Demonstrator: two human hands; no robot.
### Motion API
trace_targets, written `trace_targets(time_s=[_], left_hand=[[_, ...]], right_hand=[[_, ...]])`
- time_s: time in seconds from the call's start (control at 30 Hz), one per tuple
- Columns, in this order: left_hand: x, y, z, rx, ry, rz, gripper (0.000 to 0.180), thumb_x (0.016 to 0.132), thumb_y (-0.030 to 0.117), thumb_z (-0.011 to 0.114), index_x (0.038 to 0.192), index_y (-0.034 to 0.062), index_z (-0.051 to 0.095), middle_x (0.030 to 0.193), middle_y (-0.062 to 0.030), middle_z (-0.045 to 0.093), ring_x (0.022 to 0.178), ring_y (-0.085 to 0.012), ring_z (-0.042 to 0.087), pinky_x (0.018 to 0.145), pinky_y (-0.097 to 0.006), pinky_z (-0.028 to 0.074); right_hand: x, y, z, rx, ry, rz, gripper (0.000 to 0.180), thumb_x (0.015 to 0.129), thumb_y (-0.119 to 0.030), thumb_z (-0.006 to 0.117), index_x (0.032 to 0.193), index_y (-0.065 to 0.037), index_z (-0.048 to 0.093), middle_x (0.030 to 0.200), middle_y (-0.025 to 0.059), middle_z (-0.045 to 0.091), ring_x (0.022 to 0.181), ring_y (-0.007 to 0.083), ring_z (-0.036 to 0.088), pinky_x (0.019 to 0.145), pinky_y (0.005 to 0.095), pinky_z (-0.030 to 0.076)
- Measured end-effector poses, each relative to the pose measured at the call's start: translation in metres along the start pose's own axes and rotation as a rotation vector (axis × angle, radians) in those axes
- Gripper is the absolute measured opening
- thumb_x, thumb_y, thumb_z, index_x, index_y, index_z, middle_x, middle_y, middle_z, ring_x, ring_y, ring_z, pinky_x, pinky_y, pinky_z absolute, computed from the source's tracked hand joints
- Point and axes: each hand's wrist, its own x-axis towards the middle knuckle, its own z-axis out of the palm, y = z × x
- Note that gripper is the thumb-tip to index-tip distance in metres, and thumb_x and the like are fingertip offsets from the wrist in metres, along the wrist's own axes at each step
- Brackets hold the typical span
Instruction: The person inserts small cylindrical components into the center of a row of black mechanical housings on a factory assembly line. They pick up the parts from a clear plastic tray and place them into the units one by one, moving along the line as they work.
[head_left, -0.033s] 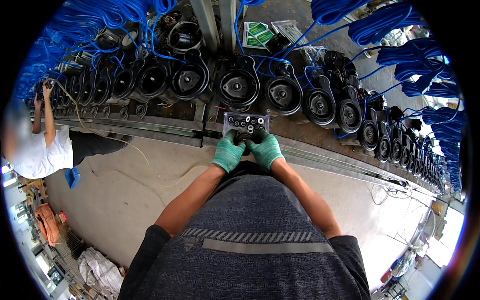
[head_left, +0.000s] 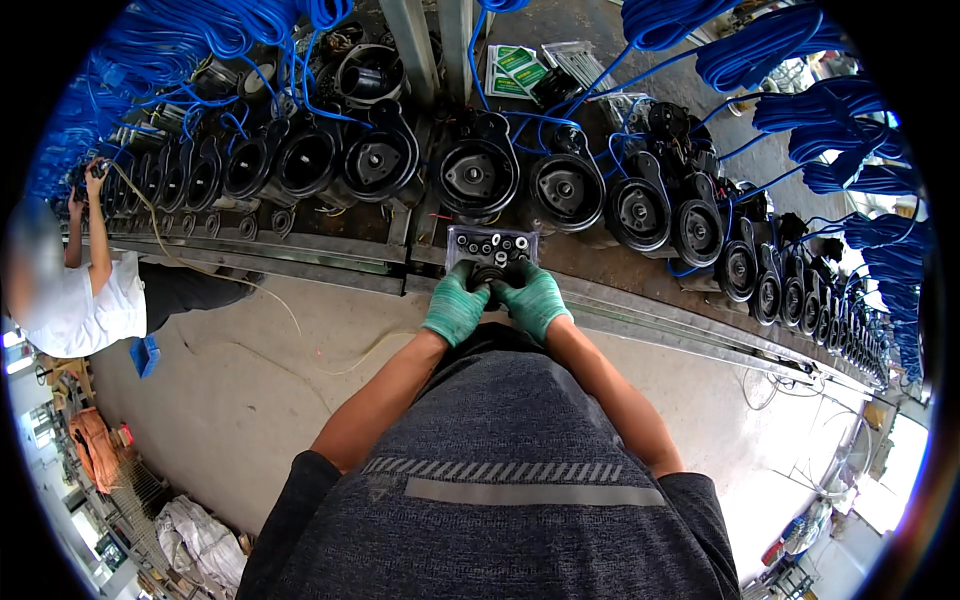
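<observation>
1. I make out a dark, round, ringed part held at the near side of the box, partly covered, so I can't read its whole shape.
2. My view shows the clear plastic box sitting open-topped.
3. Inside it, I see small rings, black and whitish, lying loosely.

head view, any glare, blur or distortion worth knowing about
Head view: the metal rail bows with the fisheye and the corners go black; a bright panel at right is washed out; a blur covers the co-worker's head; detail between the left hand and right hand is lost in darkness.
</observation>
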Motion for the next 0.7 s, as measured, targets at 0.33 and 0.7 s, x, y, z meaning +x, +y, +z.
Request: trace_targets(time_s=[0.33, 0.7], left_hand=[[-0.007, 0.041, -0.05, -0.352, 0.179, -0.044, 0.029, 0.096, -0.002, 0.056, 0.124, 0.0057, 0.06, 0.111, -0.0067, 0.068, 0.099, -0.0202, 0.07, 0.079, -0.034, 0.064], [0.078, 0.139, -0.167, 0.823, 0.711, 0.753, 0.029, 0.093, 0.011, 0.067, 0.121, 0.0047, 0.07, 0.117, -0.0162, 0.072, 0.101, -0.0326, 0.071, 0.09, -0.038, 0.056]], right_hand=[[-0.009, 0.027, -0.048, 0.436, 0.125, 0.11, 0.029, 0.099, -0.013, 0.06, 0.126, 0.0, 0.062, 0.099, 0.0074, 0.067, 0.073, 0.0148, 0.061, 0.068, 0.03, 0.053], [-0.008, 0.06, -0.051, 0.472, 0.114, 0.155, 0.03, 0.1, -0.013, 0.059, 0.128, 0.001, 0.059, 0.097, 0.0101, 0.067, 0.072, 0.0174, 0.063, 0.064, 0.0323, 0.055]])
